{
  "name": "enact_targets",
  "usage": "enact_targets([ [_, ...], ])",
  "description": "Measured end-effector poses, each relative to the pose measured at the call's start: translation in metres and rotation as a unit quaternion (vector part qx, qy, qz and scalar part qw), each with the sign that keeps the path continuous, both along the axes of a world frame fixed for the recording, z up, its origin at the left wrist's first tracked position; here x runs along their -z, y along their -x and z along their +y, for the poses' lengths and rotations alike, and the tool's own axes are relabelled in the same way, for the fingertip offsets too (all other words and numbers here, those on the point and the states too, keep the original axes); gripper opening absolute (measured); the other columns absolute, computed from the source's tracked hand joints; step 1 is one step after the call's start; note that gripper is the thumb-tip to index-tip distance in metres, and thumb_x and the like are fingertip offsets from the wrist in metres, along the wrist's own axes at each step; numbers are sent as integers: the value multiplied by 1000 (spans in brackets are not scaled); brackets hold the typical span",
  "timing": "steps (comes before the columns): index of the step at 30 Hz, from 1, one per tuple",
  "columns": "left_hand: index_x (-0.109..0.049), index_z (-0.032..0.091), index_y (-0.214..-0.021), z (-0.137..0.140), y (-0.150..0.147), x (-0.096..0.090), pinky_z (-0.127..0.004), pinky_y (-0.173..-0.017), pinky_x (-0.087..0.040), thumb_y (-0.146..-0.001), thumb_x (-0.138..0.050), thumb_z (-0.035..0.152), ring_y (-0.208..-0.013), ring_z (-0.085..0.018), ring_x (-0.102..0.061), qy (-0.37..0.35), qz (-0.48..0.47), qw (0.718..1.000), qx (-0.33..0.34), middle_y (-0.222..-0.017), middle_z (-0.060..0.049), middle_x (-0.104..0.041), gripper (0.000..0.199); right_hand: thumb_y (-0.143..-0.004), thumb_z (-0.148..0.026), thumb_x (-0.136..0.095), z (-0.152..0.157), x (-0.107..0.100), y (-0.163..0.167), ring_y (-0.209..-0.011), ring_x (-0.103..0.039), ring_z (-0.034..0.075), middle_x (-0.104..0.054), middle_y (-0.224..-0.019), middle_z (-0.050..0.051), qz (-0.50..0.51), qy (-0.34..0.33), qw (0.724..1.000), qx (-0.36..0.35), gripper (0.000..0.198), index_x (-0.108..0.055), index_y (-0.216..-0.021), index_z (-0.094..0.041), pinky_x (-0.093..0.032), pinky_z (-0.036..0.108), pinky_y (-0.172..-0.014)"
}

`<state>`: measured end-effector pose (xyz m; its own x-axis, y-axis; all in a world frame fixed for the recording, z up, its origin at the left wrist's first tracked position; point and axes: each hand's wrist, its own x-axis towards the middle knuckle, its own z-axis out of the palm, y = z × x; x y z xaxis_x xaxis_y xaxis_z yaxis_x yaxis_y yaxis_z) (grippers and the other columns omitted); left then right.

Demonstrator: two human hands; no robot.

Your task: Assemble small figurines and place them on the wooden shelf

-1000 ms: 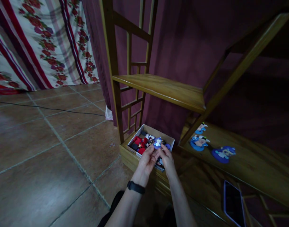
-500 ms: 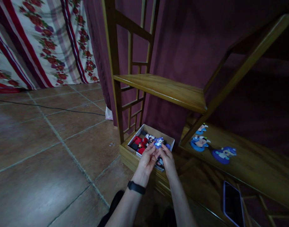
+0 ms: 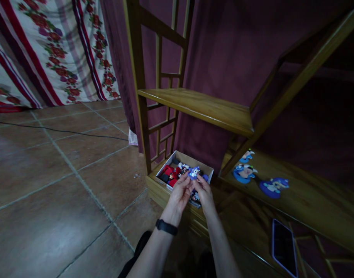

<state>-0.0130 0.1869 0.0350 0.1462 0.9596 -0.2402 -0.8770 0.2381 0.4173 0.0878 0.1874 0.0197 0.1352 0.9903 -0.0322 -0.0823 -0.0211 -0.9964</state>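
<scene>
Between the fingertips of my left hand point(image 3: 180, 193) and my right hand point(image 3: 203, 192) is a small purple and white figurine point(image 3: 193, 172). Both hands are closed on it, holding it up over a cardboard box point(image 3: 209, 178). Inside the box lie several small figurines, among them red ones point(image 3: 172, 177) and black-and-white ones. My hands hide the front part of the box. To the right, a similar purple figurine point(image 3: 274, 187) on a round base rests on the wooden shelf, beside two blue-based figurines point(image 3: 244, 173).
A phone point(image 3: 284, 247) lies at the lower right on the wooden unit. Above the box juts a wooden shelf board point(image 3: 197, 106), with an upright lattice post point(image 3: 138, 85) at its left. A black cable point(image 3: 63, 132) crosses the tiled floor near a flowered curtain point(image 3: 58, 50).
Hardly anything differs. The figurine stays in both hands over the box, turned very slightly, and the whole view has shifted a little.
</scene>
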Motion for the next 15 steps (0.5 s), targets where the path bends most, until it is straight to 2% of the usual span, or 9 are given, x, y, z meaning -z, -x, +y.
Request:
enact_targets([
  [5, -61, 12, -107, 1, 0, 0, -27, -79, -51, -75, -59, 3, -81, -15, -65, -5, 1, 1000, 2, -95, -11, -67, 33, -67, -48, -65, 1, 4, -1, -104, -59, 26, -63, -117, 6, 7, 8, 1000, -5, 58, -57, -119, -24, -47, 38, -88],
  [15, -62, 10, -103, -1, 4, -1, -26, -79, -51, -74, -61, 4, -79, -13, -65, -16, 19, 1000, 3, -95, -10, -68, 30, -68, -47, -64, -1, -1, 1, -106, -57, 26, -63, -115, 7, -17, 2, 1000, 0, 55, -60, -116, -21, -44, 39, -92],
])
